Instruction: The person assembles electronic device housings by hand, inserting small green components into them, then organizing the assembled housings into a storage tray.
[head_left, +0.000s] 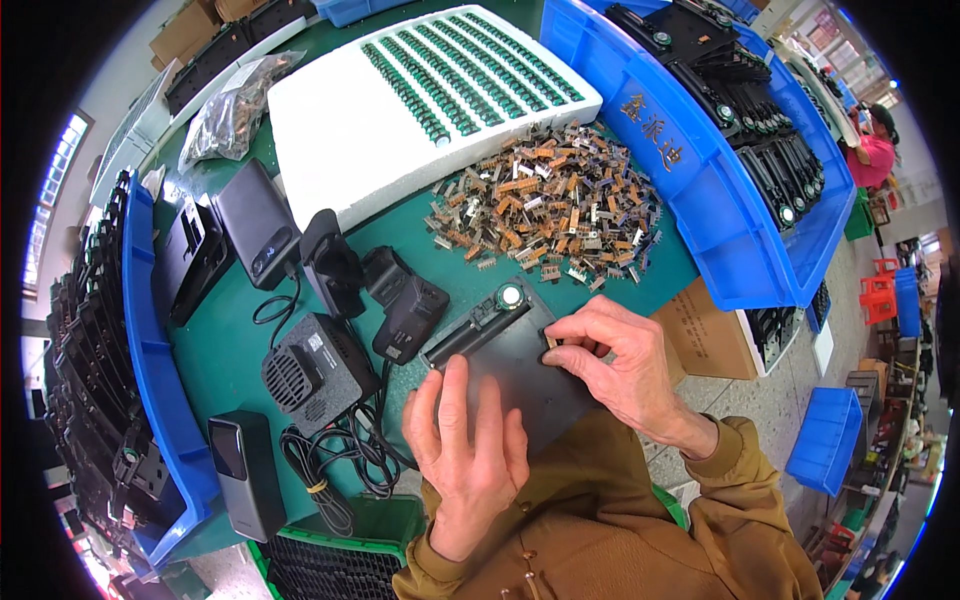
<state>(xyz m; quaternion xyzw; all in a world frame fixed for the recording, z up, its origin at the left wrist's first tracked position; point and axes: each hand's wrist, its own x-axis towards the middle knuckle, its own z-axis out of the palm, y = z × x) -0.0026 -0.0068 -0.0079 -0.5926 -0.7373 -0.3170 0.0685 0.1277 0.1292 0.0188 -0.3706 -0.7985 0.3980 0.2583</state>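
Observation:
A flat dark panel [540, 390] lies at the near edge of the green table, with a black bar along its far side and a round silver-white part [511, 296] at the bar's end. My left hand [465, 440] rests on the panel's left part, its fingers spread and nothing in them. At the panel's right edge, my right hand [625, 365] pinches a small brownish metal part [551, 342] between thumb and forefinger. That part resembles the small slide-switch-like pieces [560, 205] heaped beyond the panel; the fingers cover most of it.
A white foam tray [330, 150] holds rows of small green parts. Blue bins [720, 220] with black assemblies flank both sides. Left of the panel are black devices [405, 300], a speaker-like box [318, 370], a power bank [245, 475] and coiled cable [330, 490]. A person [870, 150] is far right.

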